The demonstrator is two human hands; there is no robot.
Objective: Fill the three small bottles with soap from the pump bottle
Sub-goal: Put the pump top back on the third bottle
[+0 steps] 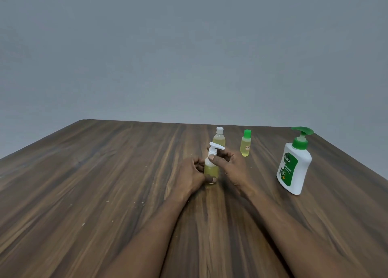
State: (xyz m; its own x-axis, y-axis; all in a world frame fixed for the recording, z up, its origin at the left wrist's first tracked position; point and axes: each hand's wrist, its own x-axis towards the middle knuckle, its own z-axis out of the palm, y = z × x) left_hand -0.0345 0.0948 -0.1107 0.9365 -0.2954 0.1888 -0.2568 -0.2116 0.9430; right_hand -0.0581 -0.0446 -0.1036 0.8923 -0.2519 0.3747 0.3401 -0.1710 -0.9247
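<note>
Forearms come in from the near edge of the surface (105,172) and meet a little right of its middle, where both hands close on one small pump-top bottle (211,169). It stands upright on the wood, long axis vertical, directly between the two hands, so neither is nearer than the other. The left hand (194,174) grips the lower body, fingers (199,166) curled round from the left and the thumb across the base. The right hand (232,165) pinches the neck just under the white pump head, thumb in front and the other fingers curled behind. Yellow-green soap shows through the clear body, roughly up to the shoulder.

This looks like the pump top being screwed on while the left hand keeps the body from turning; any twist has to run round that upright axis, or the bottle may tip.

Farther back, just behind the held bottle, stands the white-capped bottle (219,138), and to its right, apart from it, the green-capped bottle (245,144). Both are upright, capped and yellow-green inside, so the filling seems nearly done. The large pump bottle (294,162) stands toward the right edge, well apart from the right hand, touched by neither.
</note>
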